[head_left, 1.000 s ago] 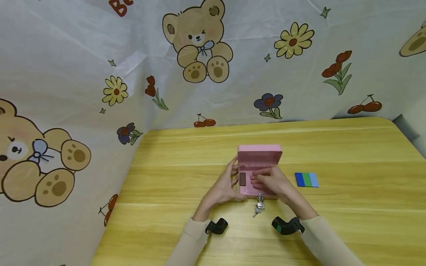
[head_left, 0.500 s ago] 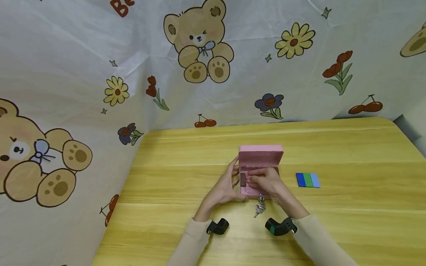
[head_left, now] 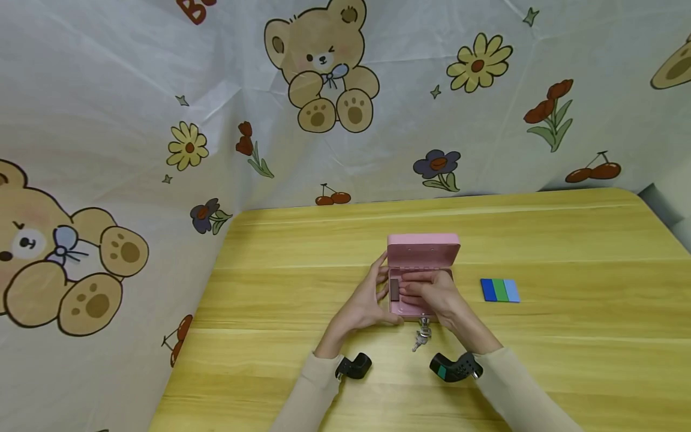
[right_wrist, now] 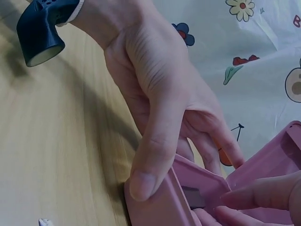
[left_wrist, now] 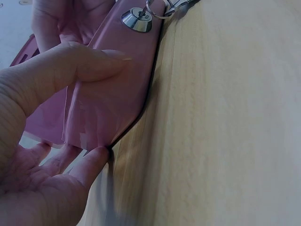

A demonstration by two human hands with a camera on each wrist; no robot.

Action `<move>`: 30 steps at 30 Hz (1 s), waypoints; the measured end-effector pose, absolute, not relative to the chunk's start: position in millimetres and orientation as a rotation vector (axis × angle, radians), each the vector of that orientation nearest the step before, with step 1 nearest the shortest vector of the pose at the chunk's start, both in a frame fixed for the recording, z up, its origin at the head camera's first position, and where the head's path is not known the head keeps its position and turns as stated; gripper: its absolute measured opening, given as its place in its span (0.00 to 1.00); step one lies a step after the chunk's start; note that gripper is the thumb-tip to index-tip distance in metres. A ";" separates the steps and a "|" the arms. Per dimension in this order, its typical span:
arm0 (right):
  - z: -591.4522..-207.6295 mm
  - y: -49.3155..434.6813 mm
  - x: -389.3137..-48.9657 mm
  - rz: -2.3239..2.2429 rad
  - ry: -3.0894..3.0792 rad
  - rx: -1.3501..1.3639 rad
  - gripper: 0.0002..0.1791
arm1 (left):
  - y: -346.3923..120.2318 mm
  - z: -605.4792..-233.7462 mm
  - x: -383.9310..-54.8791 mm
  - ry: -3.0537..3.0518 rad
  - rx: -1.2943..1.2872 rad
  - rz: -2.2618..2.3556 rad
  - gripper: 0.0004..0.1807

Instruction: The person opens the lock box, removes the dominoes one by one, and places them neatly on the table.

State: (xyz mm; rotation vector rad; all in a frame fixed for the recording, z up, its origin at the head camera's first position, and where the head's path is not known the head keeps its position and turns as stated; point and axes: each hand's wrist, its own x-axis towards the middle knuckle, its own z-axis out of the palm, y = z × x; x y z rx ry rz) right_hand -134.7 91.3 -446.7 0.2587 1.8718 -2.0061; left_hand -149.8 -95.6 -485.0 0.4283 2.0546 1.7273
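A small pink lockable cash box stands on the table with its lid raised. My left hand grips its left end, thumb on the front wall and fingers along the side. Inside, by the left wall, lies a brown rectangular block. My right hand reaches into the box, its fingertips beside that block; whether they pinch anything is hidden. The right hand's fingers also show at the lower right of the right wrist view. Keys hang from the front lock.
Right of the box, a flat rectangle of dark blue, green and light blue strips lies on the wooden table. Behind and to the left hangs a white cloth printed with bears and flowers.
Inside the box, my right hand has shifted left toward the brown block, then stayed nearly still. My left hand keeps its hold on the box.
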 end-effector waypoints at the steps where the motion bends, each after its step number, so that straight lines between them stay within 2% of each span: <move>1: -446.8 90.4 -134.8 -1.992 1.886 0.269 0.21 | -95.6 -485.1 -150.0 2.053 0.425 1.729 0.80; 16: -454.1 79.6 -136.6 -1.717 2.279 0.228 0.16 | -94.9 -487.3 -150.0 2.050 0.418 1.730 0.80; 30: -452.7 87.8 -129.1 -1.889 2.175 0.227 0.20 | -95.7 -486.2 -149.9 2.070 0.433 1.714 0.79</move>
